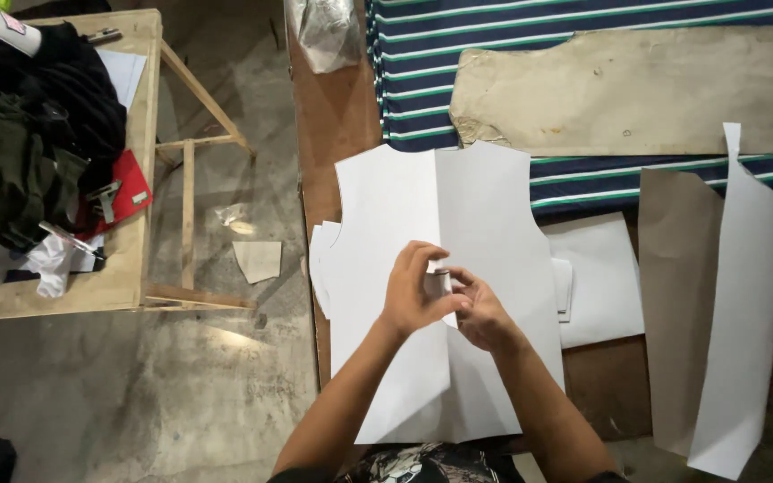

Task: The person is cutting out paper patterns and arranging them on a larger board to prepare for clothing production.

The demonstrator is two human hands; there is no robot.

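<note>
Between our fingertips sits a small white piece (441,270), so nearly covered by them that we cannot tell its shape or which way it points. Our left hand (415,291) curls over it from one side, thumb and fingers pinched narrow on it; our right hand (480,311) meets it from the other side, fingers bent in, touching the same piece. Whether the right hand truly grips it or only steadies it, we cannot tell.

Right beneath the grip lies a white paper pattern (431,224), bodice-shaped, with curved armhole cuts at its far corners and a straight fold crease down its middle. Its long axis runs from us away toward the far edge of the table (337,116), neck end farthest from us. Its near edge is partly hidden by our forearms.

Just right of the grip, more flat white sheets (601,277) peek out from under the pattern. Further right lie a brown paper piece (673,295) and a long white strip (749,304) overlapping it, both cut off by the near table edge.

Beyond the grip, navy striped cloth (422,72) is spread flat, with a worn tan card pattern (637,89) on it. Far left stands a wooden bench (140,161) heaped with dark clothes (29,116).
</note>
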